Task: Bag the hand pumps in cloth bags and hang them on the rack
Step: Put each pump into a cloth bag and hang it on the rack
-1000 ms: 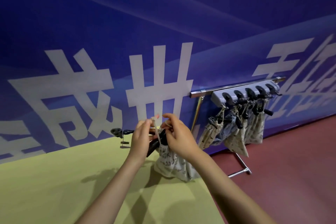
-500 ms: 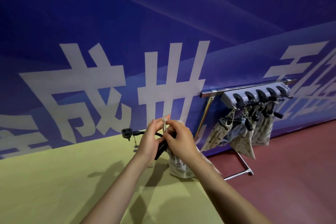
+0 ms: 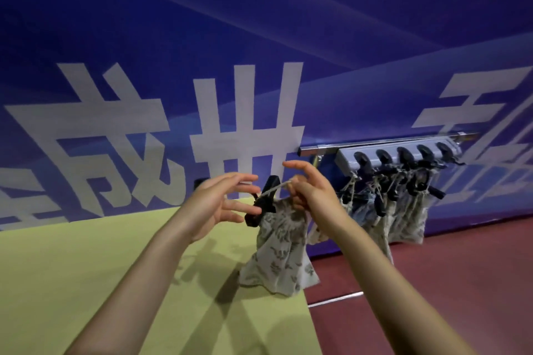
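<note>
Bag (image 3: 281,251): patterned cloth, hanging under the right hand (image 3: 310,196), above the table (image 3: 86,282) edge. Right fingers pinch its cord (image 3: 274,189). Pump (image 3: 264,200): black, jutting from the bag mouth, between both hands. Left hand (image 3: 215,206): fingers spread, tips beside the pump; contact unclear. Rack (image 3: 395,153): beyond the right fingers, bagged pumps hung.

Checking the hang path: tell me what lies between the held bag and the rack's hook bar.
In the head view, only the right hand gripping the cloth bag lies between it and the hook bar; behind shows blue wall.
</note>
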The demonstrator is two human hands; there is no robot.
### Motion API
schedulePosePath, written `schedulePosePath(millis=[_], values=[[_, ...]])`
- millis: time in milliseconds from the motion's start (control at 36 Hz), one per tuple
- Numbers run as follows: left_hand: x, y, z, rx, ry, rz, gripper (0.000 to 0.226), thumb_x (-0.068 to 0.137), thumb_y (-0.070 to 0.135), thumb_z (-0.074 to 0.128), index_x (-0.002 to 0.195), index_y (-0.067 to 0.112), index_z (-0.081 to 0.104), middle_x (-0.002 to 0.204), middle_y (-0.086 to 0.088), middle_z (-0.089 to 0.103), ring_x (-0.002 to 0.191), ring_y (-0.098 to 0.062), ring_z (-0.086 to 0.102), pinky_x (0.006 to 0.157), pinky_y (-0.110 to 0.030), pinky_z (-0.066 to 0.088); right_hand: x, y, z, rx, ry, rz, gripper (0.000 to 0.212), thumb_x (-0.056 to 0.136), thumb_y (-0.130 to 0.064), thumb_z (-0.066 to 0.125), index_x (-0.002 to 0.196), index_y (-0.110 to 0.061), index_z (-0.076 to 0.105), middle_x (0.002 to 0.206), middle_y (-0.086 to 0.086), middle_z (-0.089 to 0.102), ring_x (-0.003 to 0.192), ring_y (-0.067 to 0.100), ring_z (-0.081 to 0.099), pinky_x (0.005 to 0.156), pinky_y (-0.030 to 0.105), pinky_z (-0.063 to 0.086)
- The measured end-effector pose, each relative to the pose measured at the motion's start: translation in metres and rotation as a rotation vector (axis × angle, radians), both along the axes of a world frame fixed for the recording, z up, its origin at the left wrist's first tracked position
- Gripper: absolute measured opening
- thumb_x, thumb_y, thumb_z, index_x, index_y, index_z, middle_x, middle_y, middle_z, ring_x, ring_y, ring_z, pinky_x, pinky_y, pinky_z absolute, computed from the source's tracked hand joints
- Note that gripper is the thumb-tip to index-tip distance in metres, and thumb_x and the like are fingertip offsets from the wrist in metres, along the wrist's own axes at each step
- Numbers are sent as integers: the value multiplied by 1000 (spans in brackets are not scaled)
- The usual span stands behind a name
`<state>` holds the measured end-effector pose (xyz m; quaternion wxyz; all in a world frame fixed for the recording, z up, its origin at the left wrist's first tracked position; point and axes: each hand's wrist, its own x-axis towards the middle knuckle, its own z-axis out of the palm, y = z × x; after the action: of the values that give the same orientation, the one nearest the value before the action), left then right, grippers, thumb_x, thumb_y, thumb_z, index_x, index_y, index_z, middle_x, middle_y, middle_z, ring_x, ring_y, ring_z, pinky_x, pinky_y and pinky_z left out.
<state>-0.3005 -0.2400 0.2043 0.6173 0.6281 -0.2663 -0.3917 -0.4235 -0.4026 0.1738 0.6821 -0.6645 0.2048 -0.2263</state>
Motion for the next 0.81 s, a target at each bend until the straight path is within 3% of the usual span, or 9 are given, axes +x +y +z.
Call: schedulePosePath(millis=[139,222,306,361,444,528,583,667,806], values=[[-57,-39,43,-265,-42,141,31,102,16,34,106,6,63,92,-8,70,78,-20,71,56,-21,54,-45,-42,5,-13,-36,60,32,96,3,44,115,-17,59,65,1,51,51,11,39,50,21,34],[-83,-55,77,-348,-266,158,32,102,15,33,101,11,65,92,-6,69,83,-18,70,66,-24,57,-72,-71,7,-6,-47,83,29,95,4,44,110,-13,62,62,-3,53,54,11,43,53,19,39],[-94,-72,95,-290,-602,238,32,102,15,35,100,17,67,95,-1,70,88,-10,67,72,-21,56,-96,-97,9,-3,-47,82,27,93,2,45,105,-12,64,62,-2,51,53,10,43,51,17,39],[-88,-88,91,-224,-710,323,31,102,16,38,97,21,68,94,3,69,86,-5,66,73,-18,55,-110,-111,9,14,-72,84,25,88,-2,48,101,-15,66,62,-2,51,52,10,43,49,18,36],[-64,-121,59,-140,-443,409,32,103,24,38,91,21,68,90,-2,67,81,-13,65,70,-22,56,-133,-132,8,39,-114,88,26,83,-2,46,97,-13,65,62,0,50,50,11,40,51,22,31],[-58,-152,2,5,-61,320,41,104,38,30,98,16,64,93,-7,63,78,-18,67,69,-26,56,-160,-150,6,36,-142,95,22,79,-8,48,95,-10,63,59,1,48,47,11,36,48,20,29],[-70,-170,-35,77,52,235,44,103,42,29,100,14,64,96,-8,64,77,-18,68,75,-32,55,-177,-161,4,6,-137,100,21,81,-9,49,96,-10,63,56,-1,48,47,11,33,46,22,23],[-104,-196,-63,115,44,76,40,101,40,37,106,13,66,101,-10,67,93,-23,67,88,-40,52,-199,-176,0,-16,-88,94,21,80,-9,49,95,-10,63,52,-3,47,47,15,29,47,31,17],[-158,-250,-63,99,-132,-212,30,102,27,40,115,19,66,116,-1,67,113,-12,60,96,-36,49,-218,-199,-6,-55,-40,71,12,79,-9,48,86,-9,59,51,-6,42,49,10,33,47,17,28]])
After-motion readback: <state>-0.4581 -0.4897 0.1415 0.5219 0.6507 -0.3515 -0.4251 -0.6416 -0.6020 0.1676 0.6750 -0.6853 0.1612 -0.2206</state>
